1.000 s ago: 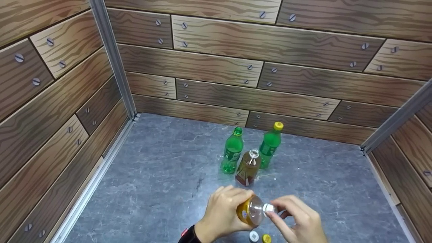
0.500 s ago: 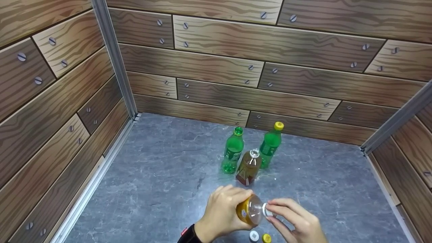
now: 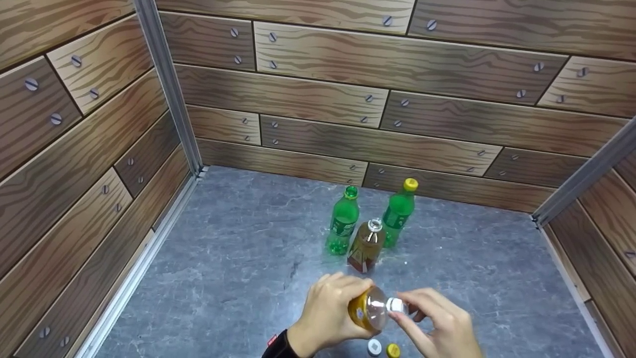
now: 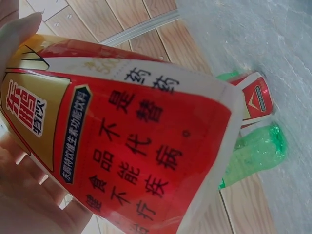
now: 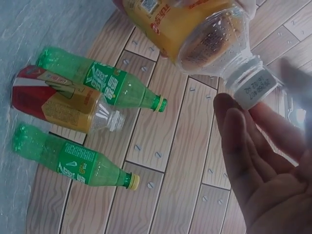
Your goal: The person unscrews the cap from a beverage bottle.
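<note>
My left hand [image 3: 325, 311] grips a drink bottle [image 3: 367, 311] by its body and holds it tilted, neck toward the right. In the left wrist view the bottle's red and yellow label [image 4: 141, 141] fills the middle. A white cap [image 3: 396, 305] sits on the bottle's neck, and the thumb and fingers of my right hand [image 3: 442, 320] pinch it. From the right wrist view the cap's side [image 5: 254, 91] shows small printed marks. On the surface below lie a loose white cap [image 3: 374, 347] and a loose yellow cap [image 3: 392, 350].
Beyond my hands stand an uncapped green bottle [image 3: 343, 223], an uncapped brownish bottle with a red label [image 3: 366, 248], and a green bottle with a yellow cap [image 3: 399, 211]. Wood-patterned walls [image 3: 318, 89] enclose the grey surface [image 3: 223, 258].
My right fingers shifted forward over the cap half a second ago and are now back in a pinch at its side. The left hand and its bottle have stayed in place.
</note>
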`<state>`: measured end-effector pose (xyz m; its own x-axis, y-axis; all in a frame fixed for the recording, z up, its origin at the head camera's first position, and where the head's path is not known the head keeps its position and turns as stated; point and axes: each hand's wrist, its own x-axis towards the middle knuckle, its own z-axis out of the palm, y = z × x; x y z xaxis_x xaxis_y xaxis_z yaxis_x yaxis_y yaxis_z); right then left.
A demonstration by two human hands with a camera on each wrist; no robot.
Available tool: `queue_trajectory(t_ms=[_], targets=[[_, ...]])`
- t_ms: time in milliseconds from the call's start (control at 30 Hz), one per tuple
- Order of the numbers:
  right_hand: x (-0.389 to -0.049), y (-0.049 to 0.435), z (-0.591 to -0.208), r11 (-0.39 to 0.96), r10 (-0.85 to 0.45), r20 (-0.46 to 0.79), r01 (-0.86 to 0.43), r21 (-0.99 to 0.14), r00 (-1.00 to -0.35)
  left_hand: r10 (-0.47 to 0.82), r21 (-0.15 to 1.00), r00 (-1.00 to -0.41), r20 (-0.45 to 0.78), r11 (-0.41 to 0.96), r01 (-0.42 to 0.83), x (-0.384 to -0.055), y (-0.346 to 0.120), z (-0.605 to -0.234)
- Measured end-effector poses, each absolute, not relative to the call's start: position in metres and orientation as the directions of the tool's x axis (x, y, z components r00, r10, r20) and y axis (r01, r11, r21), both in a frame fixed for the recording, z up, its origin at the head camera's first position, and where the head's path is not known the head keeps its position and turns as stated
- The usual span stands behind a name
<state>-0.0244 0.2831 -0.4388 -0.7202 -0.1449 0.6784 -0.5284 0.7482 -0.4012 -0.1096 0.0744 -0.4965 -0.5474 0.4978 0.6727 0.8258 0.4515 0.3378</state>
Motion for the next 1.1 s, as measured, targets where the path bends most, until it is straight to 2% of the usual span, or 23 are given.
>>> queue_trajectory(t_ms=[200, 500, 767, 1000, 1100], targets=[[-0.023, 0.285, -0.44, 0.722, -0.193, 0.666, -0.564, -0.402, -0.721, 0.502, 0.349, -0.551, 0.667, 0.442, 0.826, -0.11, 0.074, -0.496], [-0.022, 0.292, -0.446, 0.654, -0.299, 0.703, -0.675, -0.342, -0.645, 0.506, 0.329, -0.536, 0.676, 0.443, 0.834, -0.109, 0.075, -0.496], [-0.022, 0.297, -0.445, 0.657, -0.331, 0.696, -0.685, -0.314, -0.637, 0.509, 0.352, -0.544, 0.668, 0.427, 0.833, -0.108, 0.076, -0.495], [-0.019, 0.29, -0.439, 0.753, -0.182, 0.657, -0.533, -0.386, -0.732, 0.512, 0.358, -0.548, 0.662, 0.427, 0.831, -0.108, 0.076, -0.495], [-0.02, 0.286, -0.44, 0.773, -0.14, 0.647, -0.491, -0.401, -0.749, 0.516, 0.34, -0.541, 0.664, 0.437, 0.833, -0.108, 0.076, -0.496]])
